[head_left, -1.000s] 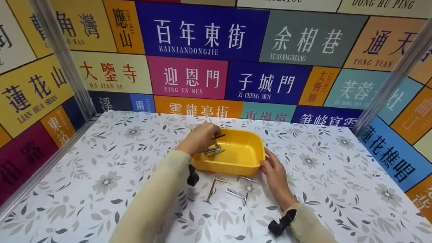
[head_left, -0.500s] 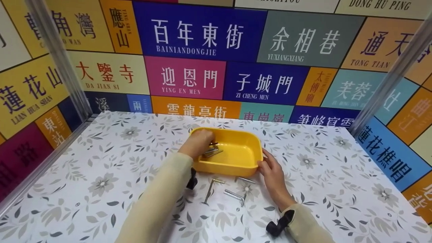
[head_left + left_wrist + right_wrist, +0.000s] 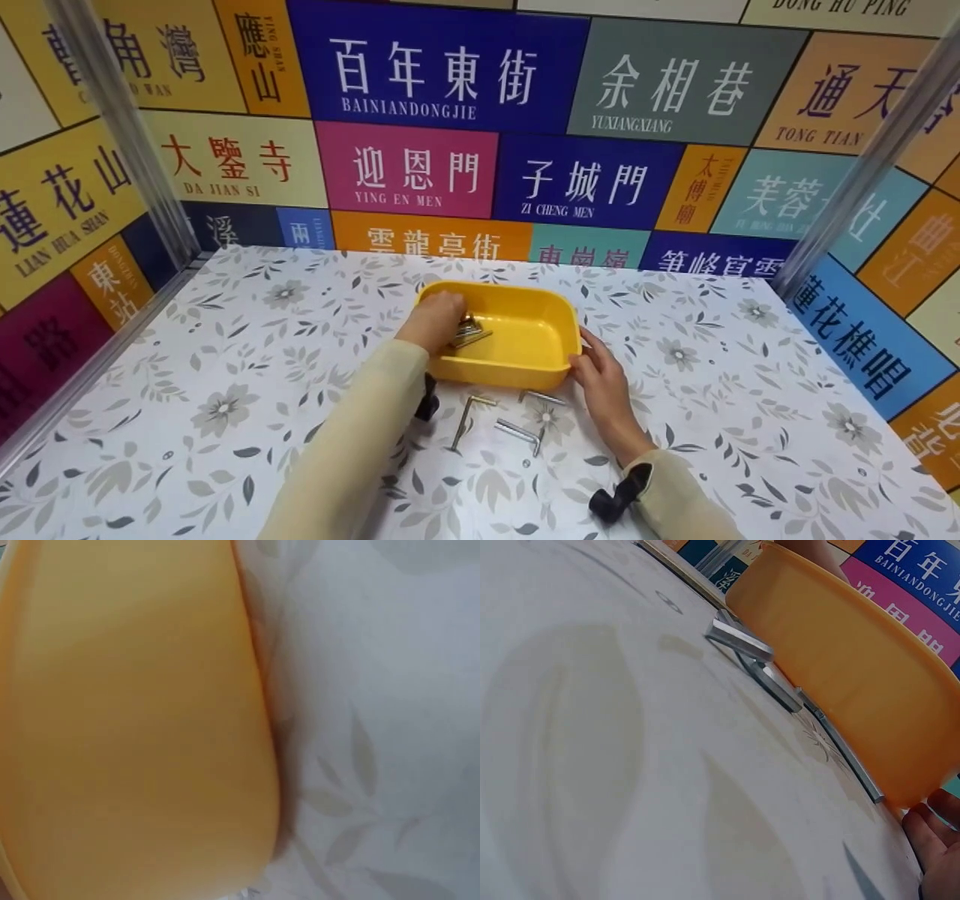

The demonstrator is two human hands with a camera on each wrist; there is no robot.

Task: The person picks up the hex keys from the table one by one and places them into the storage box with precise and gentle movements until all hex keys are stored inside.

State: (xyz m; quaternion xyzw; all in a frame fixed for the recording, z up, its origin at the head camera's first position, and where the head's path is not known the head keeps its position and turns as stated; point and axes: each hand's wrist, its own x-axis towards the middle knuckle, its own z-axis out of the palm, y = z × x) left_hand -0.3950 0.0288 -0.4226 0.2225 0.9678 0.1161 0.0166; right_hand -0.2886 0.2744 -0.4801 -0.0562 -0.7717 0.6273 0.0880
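OK, the yellow bin (image 3: 532, 341) is taken as reference. It is seated upright on the floral tablecloth (image 3: 330, 487). The left hand (image 3: 435, 320) is reached over the bin's left end, back of the hand up, knuckles bent, fingers dipped below the rim. Fingertips are hidden, so whether anything is pinched cannot be told. Small metal pieces (image 3: 472, 334) are bunched on the bin floor just beside that hand; their count cannot be read. The left forearm, covered by a pale sleeve (image 3: 349, 442), is slanted in from the near left of the bin.

The right hand (image 3: 606, 382) is set at the bin's near right corner, which is clasped by thumb and fingers. In the right wrist view, fingers are seen against the bin's lower edge. The right forearm is angled back from there, toward the near right. Hands are held apart, bin between them.

Outside, on the near side of the bin: a brass-toned L-shaped rod (image 3: 462, 424) is laid left of centre, a silver L-shaped rod (image 3: 517, 430) to its right, and another silver rod (image 3: 547, 398) is laid just beside the near wall. The sign-covered wall (image 3: 420, 172) is set behind the bin.
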